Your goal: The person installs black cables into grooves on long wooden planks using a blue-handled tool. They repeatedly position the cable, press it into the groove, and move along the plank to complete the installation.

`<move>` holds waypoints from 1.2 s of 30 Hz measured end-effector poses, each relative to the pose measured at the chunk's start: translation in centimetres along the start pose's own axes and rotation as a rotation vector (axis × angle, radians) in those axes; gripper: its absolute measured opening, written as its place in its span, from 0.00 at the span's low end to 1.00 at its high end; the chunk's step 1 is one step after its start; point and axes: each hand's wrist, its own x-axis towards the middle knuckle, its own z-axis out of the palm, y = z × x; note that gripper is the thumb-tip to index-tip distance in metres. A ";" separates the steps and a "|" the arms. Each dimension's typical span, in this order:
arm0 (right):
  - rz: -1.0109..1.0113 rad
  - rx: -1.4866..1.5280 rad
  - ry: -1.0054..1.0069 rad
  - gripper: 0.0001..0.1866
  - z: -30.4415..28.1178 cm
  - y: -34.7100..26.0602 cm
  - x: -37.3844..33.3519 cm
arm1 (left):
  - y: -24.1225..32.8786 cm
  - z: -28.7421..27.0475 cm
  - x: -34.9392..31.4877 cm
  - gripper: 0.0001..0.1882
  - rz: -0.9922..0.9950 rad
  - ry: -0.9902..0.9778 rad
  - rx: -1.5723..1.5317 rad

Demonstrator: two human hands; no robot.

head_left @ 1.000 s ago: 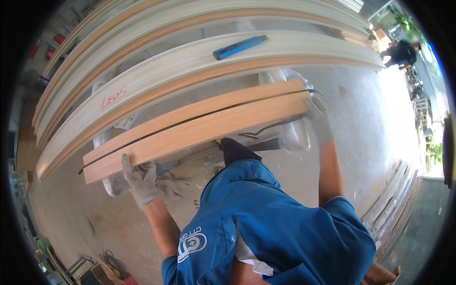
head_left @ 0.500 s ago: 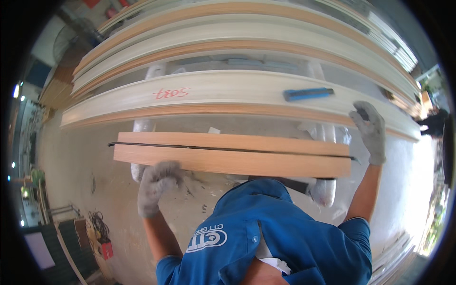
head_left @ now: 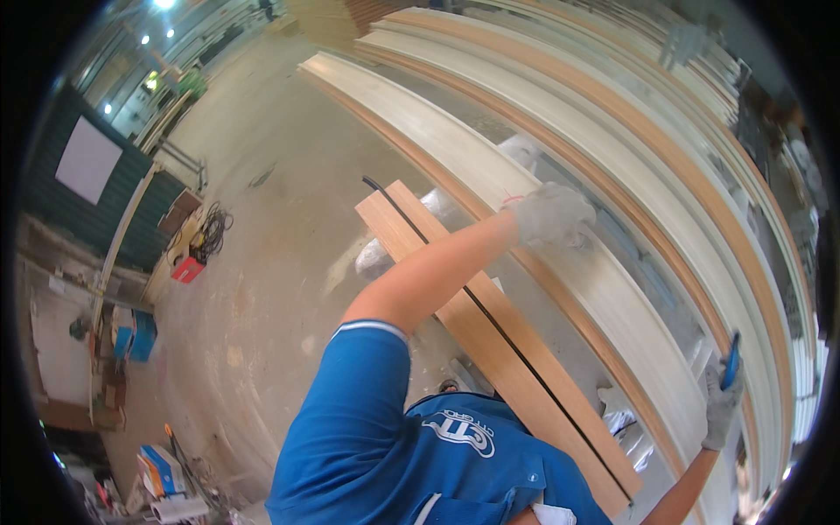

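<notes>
My right hand (head_left: 723, 408), in a grey work glove, is closed around a blue utility knife (head_left: 731, 360) that points up past the fingers. It is at the right, beside the near cream panel. My left hand (head_left: 553, 214), gloved too, is over the cream panel with a wood-coloured edge (head_left: 464, 153), next to a red mark on it. Its fingers are blurred and partly hidden. Under my left forearm lies a wood-coloured board (head_left: 499, 337) with a black strip (head_left: 503, 328) along its length. Neither hand touches this board.
More long cream and wood-coloured panels (head_left: 604, 131) lie side by side beyond. Wrapped supports (head_left: 376, 258) carry the near pieces. On the floor at the left are a red box (head_left: 188, 268), a coiled cable (head_left: 216, 229) and a blue box (head_left: 134, 334).
The utility knife, lying on the cream panel before, is now in my right hand. My left hand has moved from below the board across to the cream panel. The view has turned left.
</notes>
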 end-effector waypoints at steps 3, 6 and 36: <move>-0.001 -0.065 -0.227 0.21 -0.4 0.8 1.4 | -1.4 -0.3 3.2 0.26 -0.187 -0.468 -0.090; -0.010 -0.184 -0.514 0.21 0.1 2.4 1.8 | -1.5 -1.1 4.5 0.28 -0.107 -0.513 -0.057; -0.304 -0.535 -0.016 0.35 -2.1 -4.4 -12.5 | 3.4 -6.6 -6.3 0.27 0.125 -0.093 0.328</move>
